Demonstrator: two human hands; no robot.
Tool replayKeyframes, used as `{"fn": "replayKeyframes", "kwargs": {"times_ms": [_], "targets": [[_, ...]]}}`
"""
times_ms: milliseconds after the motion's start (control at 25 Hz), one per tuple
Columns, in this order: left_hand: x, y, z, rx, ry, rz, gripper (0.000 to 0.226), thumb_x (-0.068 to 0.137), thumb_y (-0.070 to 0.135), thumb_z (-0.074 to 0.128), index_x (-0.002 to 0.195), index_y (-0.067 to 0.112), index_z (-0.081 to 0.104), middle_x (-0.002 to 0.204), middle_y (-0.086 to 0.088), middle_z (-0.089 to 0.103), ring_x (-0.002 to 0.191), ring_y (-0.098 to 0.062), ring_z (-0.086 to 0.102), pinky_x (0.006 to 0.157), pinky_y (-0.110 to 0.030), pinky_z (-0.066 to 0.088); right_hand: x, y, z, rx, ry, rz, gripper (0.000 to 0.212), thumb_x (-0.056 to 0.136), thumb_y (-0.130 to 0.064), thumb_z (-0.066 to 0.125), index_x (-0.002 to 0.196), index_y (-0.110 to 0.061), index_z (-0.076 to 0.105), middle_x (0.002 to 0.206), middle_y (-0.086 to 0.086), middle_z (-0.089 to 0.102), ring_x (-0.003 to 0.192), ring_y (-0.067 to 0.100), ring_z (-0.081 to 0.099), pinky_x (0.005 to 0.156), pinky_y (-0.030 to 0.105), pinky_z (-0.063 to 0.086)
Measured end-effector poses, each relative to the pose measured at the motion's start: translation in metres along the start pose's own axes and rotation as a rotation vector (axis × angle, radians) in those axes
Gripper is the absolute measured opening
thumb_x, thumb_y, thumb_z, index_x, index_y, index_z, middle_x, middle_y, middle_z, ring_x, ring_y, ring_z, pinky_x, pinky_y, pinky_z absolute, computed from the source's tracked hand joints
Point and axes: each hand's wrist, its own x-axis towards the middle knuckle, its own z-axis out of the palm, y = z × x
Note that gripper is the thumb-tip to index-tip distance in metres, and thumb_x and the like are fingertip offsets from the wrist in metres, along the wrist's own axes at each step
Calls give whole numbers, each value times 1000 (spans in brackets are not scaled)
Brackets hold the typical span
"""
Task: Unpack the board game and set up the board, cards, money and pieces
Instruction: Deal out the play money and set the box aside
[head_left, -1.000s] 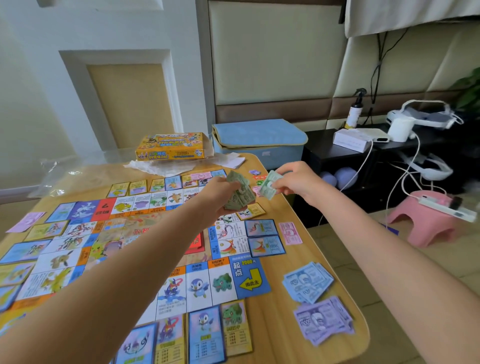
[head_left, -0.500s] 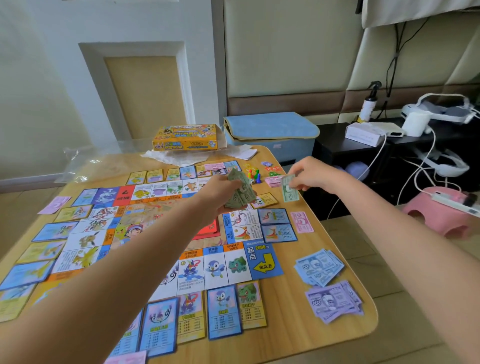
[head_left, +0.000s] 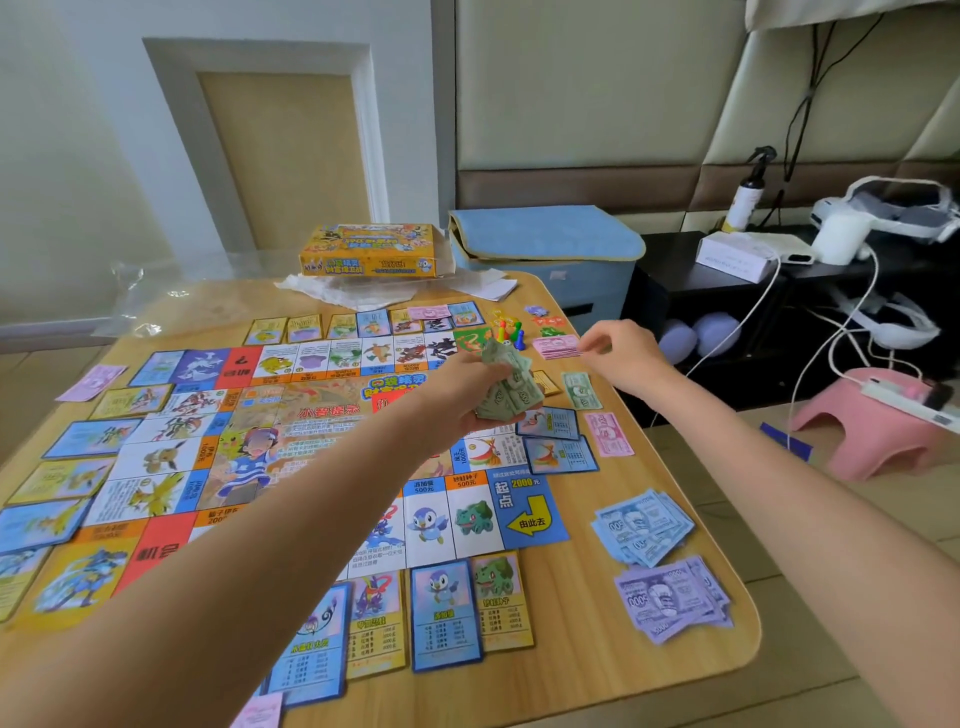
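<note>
The left hand (head_left: 462, 395) keeps its grip round the green money wad (head_left: 506, 387) above the board (head_left: 291, 447); the right hand (head_left: 621, 356), fingers loosely curled and empty, should deal further notes squarely onto the green note (head_left: 582, 389) on the counter (head_left: 582, 670).

The board (head_left: 291, 441) reads "起点 2000元" and "由此去" — blue notes (head_left: 641, 525) "500", purple notes (head_left: 670, 597) "5000".

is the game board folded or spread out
Spread out: the game board lies flat and fully open on the table, with cards lined along its edges.
</note>
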Motion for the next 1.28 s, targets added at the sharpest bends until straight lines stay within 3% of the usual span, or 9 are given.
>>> {"fn": "replayKeyframes", "kwargs": {"times_ms": [80,200,360,480,640,760,920,1080,1280], "targets": [[0,-1,0,-21,1,-8,26,96,9,48,121,3,43,113,-20,59,98,-29,61,68,-35,53,-3,-17,-5,35,-12,-69,15,90,-10,56,96,-7,69,97,0,63,85,9,54,72,19,39],[-7,2,-2,-64,-21,0,19,96,9,47,114,3,46,94,-15,62,82,-23,63,61,-31,53,-13,-44,-8,135,-86,-146,12,90,-8,56,90,-9,68,80,-2,63,63,7,55,53,8,42],[-23,8,-14,-128,-44,24,10,96,9,47,104,3,49,92,-13,60,79,-21,61,61,-30,52,-26,-72,-8,269,-261,-185,11,92,-10,54,91,-11,65,71,-2,63,60,7,56,52,14,43],[-36,9,-24,-103,-45,40,6,95,12,50,94,7,53,95,-13,61,83,-21,62,62,-29,55,-39,-82,-8,491,-296,-150,12,92,-16,58,89,-8,66,71,4,61,62,12,56,54,15,46],[-49,13,-36,-56,-57,96,19,95,14,50,111,3,53,101,-14,60,88,-21,61,65,-27,57,-52,-94,-7,521,-329,-160,12,83,-17,68,90,-7,66,76,4,62,63,9,56,55,14,47],[-56,18,-43,-70,-75,117,25,95,14,50,117,2,52,104,-15,61,91,-21,61,70,-28,56,-54,-107,-10,441,-328,-162,17,78,-11,73,92,-10,61,77,4,62,59,6,56,51,12,45],[-57,27,-51,-90,-78,131,17,96,11,48,109,1,52,99,-15,62,87,-23,63,76,-32,56,-49,-117,-16,434,-316,-166,23,78,-7,72,98,-8,61,75,5,63,55,7,55,51,13,46],[-53,33,-65,-106,-28,170,11,98,8,43,99,3,53,87,-14,66,71,-18,68,67,-29,57,-32,-121,-13,507,-280,-184,34,81,0,67,109,-17,58,75,4,56,57,14,51,52,17,47],[-30,39,-121,-98,109,192,18,99,9,40,94,3,56,80,-9,69,61,-11,69,60,-24,56,20,-133,25,578,-105,-17,21,80,2,68,83,-17,61,99,16,64,79,28,68,67,31,57]]}}
